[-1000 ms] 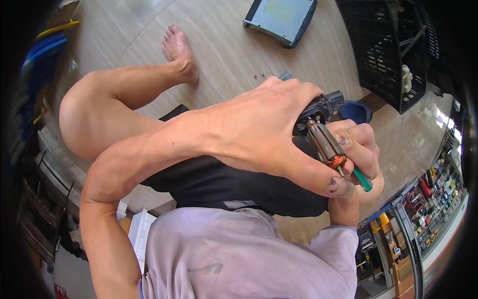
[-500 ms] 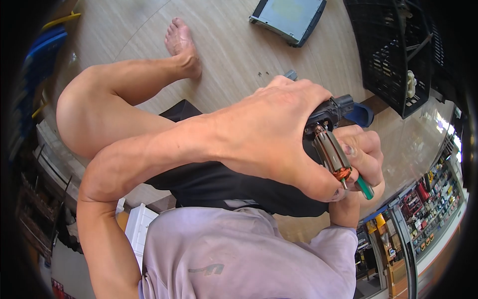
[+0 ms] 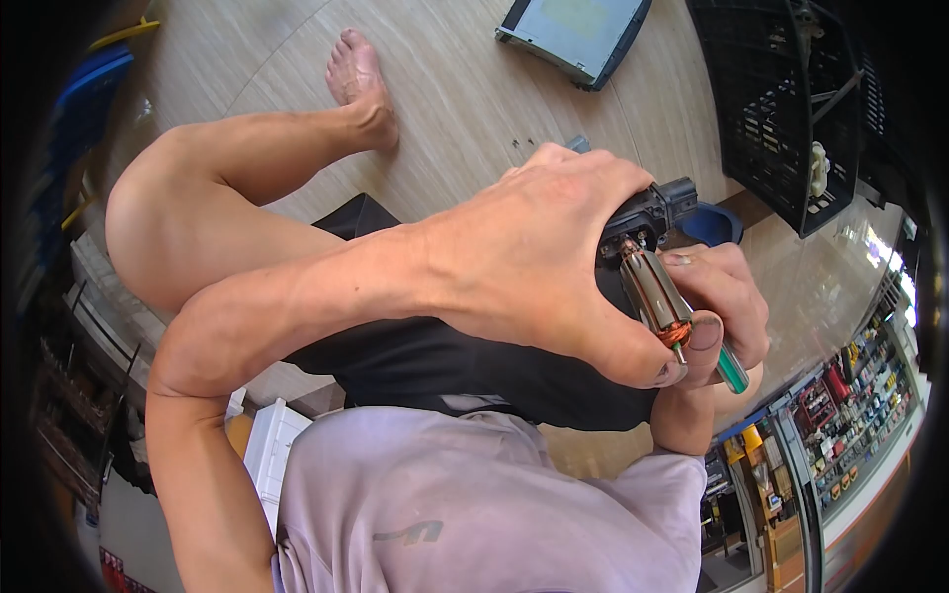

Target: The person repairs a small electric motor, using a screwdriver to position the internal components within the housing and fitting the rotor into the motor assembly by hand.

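Observation:
My left hand [image 3: 539,262] reaches across and wraps round a black plastic motor housing [image 3: 677,201]. A motor armature [image 3: 655,285], with a grey slotted core and copper windings, sticks out of the housing towards me. The left thumb rests close to the shaft at the armature's lower end. On the far side, my right hand [image 3: 732,296] is closed round a green translucent tool handle [image 3: 733,370]; the rest of that tool is hidden. The right thumb lies beside the copper windings, and the curled fingers sit next to the core.
A flat metal box [image 3: 573,40] lies on the floor ahead. Black plastic crates [image 3: 776,109] stand at the right, with a blue rounded object [image 3: 710,225] behind my hands. Stocked shelves [image 3: 850,415] are at lower right, a white container [image 3: 272,450] by my left elbow.
My right hand's fingers have shifted on the armature: the thumb now shows beside the windings and the index finger sits higher. My left hand keeps its grip on the housing.

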A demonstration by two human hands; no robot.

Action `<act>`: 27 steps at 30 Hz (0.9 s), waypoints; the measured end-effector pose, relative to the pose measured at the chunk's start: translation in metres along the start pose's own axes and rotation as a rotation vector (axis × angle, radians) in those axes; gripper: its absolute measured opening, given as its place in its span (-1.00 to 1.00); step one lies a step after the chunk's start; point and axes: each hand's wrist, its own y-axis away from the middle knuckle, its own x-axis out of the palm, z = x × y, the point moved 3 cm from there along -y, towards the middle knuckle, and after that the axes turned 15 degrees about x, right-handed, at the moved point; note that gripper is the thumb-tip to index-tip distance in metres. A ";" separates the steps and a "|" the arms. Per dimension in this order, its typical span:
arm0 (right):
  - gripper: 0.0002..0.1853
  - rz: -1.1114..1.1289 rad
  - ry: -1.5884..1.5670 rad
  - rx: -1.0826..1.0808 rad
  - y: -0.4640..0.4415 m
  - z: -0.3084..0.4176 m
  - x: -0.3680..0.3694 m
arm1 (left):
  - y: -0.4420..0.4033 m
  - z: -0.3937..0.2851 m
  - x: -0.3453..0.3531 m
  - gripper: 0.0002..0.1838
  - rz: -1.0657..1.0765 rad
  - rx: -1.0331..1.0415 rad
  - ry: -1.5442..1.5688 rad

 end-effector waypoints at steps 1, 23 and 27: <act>-0.59 0.021 0.008 0.020 0.000 0.003 -0.001 | 0.001 0.000 0.000 -0.12 -0.008 0.000 -0.012; -0.48 -0.096 -0.501 0.117 0.012 0.013 -0.011 | -0.002 0.000 -0.004 0.12 0.113 -0.161 -0.019; -0.47 -0.026 -0.315 0.255 0.000 0.009 -0.015 | -0.001 0.001 0.001 0.08 0.156 -0.090 -0.076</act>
